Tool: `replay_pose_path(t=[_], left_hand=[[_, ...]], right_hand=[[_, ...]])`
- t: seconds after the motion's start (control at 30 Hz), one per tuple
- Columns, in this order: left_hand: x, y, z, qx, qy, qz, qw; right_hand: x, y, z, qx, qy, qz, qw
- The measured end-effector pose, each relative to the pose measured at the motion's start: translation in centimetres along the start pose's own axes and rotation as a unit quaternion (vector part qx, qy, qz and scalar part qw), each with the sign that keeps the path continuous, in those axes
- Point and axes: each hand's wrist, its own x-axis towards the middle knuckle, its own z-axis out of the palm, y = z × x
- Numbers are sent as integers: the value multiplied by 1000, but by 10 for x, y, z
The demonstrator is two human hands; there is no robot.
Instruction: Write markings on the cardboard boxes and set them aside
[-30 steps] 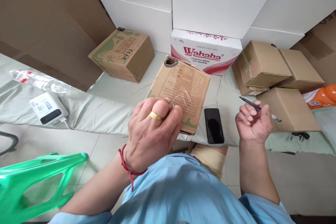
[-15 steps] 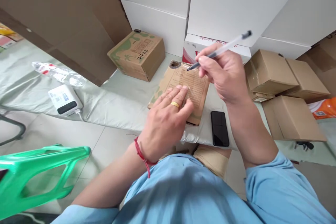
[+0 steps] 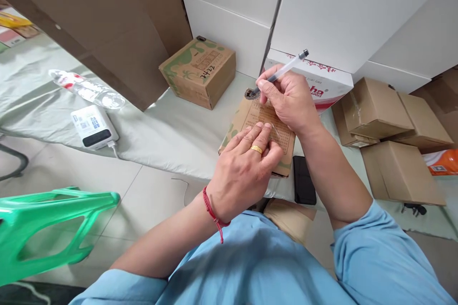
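In my right hand [image 3: 289,97] is a pen [image 3: 286,67] with a clear barrel, gripped in a writing hold. Its tip is at the dark-rimmed hole in the far left corner of a printed cardboard box [image 3: 261,112]. My left hand [image 3: 246,157], with a ring and a red cord bracelet, lies flat on the near part of that box, fingers stretched out. A black phone [image 3: 304,181] lies on the cloth-covered table [image 3: 161,138] by my right forearm. Behind to the left sits a similar box [image 3: 200,69] marked "2422".
A plastic bottle [image 3: 88,89] and a white power bank [image 3: 95,126] with a cable lie on the left. Several plain cartons [image 3: 400,167] stand at the right. A red-and-white box [image 3: 322,81] is behind my right hand. A green stool [image 3: 53,233] stands on the floor, lower left.
My right hand has moved the pen left and down so its tip reaches the box's corner hole. My left hand stays on the box. The whole view has shifted somewhat.
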Motion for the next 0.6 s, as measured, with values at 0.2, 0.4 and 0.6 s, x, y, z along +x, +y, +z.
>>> replay_pose_path(t=[0.2,0.4,0.6], left_hand=[[1,-1,-1,-3,6,4,1000],[0,-1,0,-8,8,2,1000],[0,-1,1,-18,9,-5,1000]], right_hand=[[1,-5,2,-15,-8,17,1000],[2,0,1,-32,15,28,999],[0,6,0,-56,43,32,997]])
